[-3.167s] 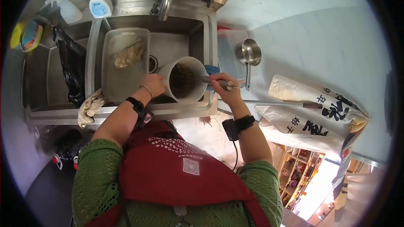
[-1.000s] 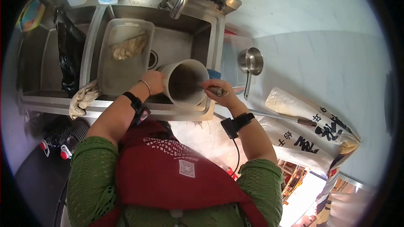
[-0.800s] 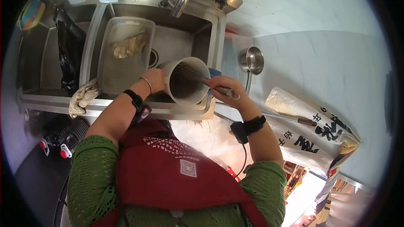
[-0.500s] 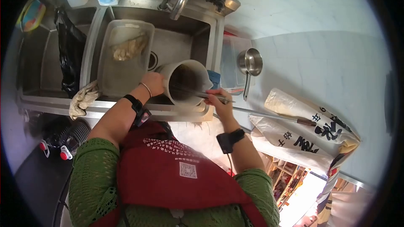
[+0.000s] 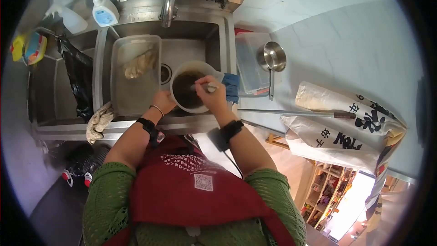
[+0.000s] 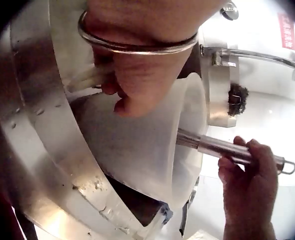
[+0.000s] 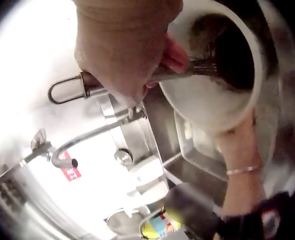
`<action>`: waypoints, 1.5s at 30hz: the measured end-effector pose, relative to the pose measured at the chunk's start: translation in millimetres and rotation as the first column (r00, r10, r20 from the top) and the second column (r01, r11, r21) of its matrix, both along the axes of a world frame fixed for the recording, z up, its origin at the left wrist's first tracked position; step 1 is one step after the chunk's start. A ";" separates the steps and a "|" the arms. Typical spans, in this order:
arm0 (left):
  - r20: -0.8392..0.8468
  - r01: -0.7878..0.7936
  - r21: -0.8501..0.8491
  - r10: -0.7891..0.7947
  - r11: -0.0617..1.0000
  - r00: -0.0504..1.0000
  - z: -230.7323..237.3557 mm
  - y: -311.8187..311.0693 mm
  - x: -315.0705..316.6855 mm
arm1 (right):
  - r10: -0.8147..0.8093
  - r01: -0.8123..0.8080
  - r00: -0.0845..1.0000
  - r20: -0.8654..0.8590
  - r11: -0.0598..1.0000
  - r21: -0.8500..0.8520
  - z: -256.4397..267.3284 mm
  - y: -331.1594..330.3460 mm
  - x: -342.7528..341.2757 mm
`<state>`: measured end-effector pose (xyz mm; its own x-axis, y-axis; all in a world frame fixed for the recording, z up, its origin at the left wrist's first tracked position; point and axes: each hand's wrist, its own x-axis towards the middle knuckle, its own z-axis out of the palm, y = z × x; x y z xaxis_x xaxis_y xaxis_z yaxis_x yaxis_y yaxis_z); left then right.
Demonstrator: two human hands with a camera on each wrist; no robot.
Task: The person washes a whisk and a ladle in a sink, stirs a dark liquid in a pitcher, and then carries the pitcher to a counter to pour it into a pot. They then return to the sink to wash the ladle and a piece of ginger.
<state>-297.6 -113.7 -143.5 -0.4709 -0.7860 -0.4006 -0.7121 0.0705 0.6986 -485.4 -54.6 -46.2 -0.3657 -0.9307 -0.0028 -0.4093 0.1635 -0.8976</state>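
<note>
A white translucent plastic jug point(image 6: 132, 142) stands over the front right of the sink basin, dark brown liquid point(image 5: 185, 83) inside it. My left hand point(image 5: 165, 101) grips the jug at its left side, opposite the spout; the part under the fingers is hidden. Over the jug's mouth, my right hand point(image 5: 211, 94) holds a steel whisk by its handle point(image 6: 225, 150). The whisk's wires point(image 7: 207, 66) reach down into the jug, their lower ends hidden in the dark contents. A blue cloth point(image 5: 231, 88) hangs over the basin's right edge, beside the spout.
Left in the basin is a clear plastic tub point(image 5: 119, 89) with water and a pale brown item point(image 5: 140, 65). The faucet point(image 5: 169, 2) rises behind. On the right counter lie a clear lidded box point(image 5: 250, 66) and a steel ladle-like pot point(image 5: 273, 57). A rag point(image 5: 100, 124) drapes the front edge.
The jug has gone from tilted toward me to more upright. My right hand has moved left over its mouth, and the whisk handle, earlier slanting out rightward, now points more upward. The head view has shifted.
</note>
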 end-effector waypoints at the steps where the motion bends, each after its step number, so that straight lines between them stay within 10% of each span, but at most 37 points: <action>1: -0.046 -0.014 0.033 0.016 0.999 0.999 3.3 -0.5 4.4 | -0.029 0.031 0.997 0.078 0.999 -0.033 -6.9 -6.1 0.3; 7: -0.062 0.045 0.002 -0.045 0.999 0.997 -17.3 -2.4 7.5 | 0.030 -0.046 0.954 -0.298 0.998 -0.048 6.1 11.1 2.5; 9: -0.053 0.036 0.010 -0.036 0.999 0.998 -16.4 -2.5 7.1 | 0.087 -0.100 0.990 -0.109 0.987 -0.122 6.0 1.9 18.8; 15: -0.014 0.059 0.022 -0.058 0.998 0.998 -10.7 -9.8 8.5 | -0.032 0.016 0.959 -0.282 0.998 -0.060 2.0 4.7 -1.1; 21: -0.020 0.078 0.035 -0.077 0.996 0.997 -5.7 -8.0 13.3 | -0.042 0.045 0.998 0.041 0.997 -0.058 -12.6 -16.8 4.0; 25: 0.036 0.090 -0.022 -0.089 0.996 0.995 -20.8 -8.0 12.4 | 0.113 -0.136 0.924 -0.366 0.990 -0.037 7.0 -2.4 12.9; 27: 0.058 0.088 0.030 -0.089 0.996 0.994 -5.3 -10.0 9.4 | 0.123 -0.129 0.976 -0.177 0.991 -0.021 6.1 -13.0 20.4; 29: 0.088 0.084 0.082 -0.092 0.993 0.992 0.9 -12.3 11.5 | 0.094 -0.227 0.642 -0.761 0.971 -0.072 -21.4 -29.4 6.1; 31: 0.081 0.142 0.094 -0.150 0.985 0.985 -3.0 -15.7 12.6 | 0.034 -0.203 0.736 -0.676 0.964 -0.173 -38.2 -17.8 -10.1; 34: 0.084 0.130 0.083 -0.137 0.988 0.987 -8.1 -13.8 7.8 | 0.087 -0.075 0.993 -0.078 0.985 0.153 0.6 -7.1 11.6; 39: 0.042 0.087 0.138 -0.094 0.987 0.995 2.6 -16.1 13.8 | 0.008 -0.009 0.996 0.090 1.000 0.016 -6.3 -31.4 4.2; 41: 0.009 0.077 0.158 -0.080 0.984 0.997 -2.4 -19.9 13.5 | -0.008 -0.003 0.950 -0.312 0.999 -0.034 -11.1 -17.4 -6.8; 45: 0.021 0.089 0.128 -0.093 0.988 0.995 -16.9 -17.8 8.4 | 0.037 -0.050 0.992 0.121 0.993 0.104 2.1 -25.5 34.6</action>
<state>-289.2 -131.5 -160.4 -0.5257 -0.6822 -0.5082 -0.7257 0.0479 0.6864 -450.7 -80.1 -44.1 -0.3162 -0.9378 -0.1436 -0.3097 0.2451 -0.9187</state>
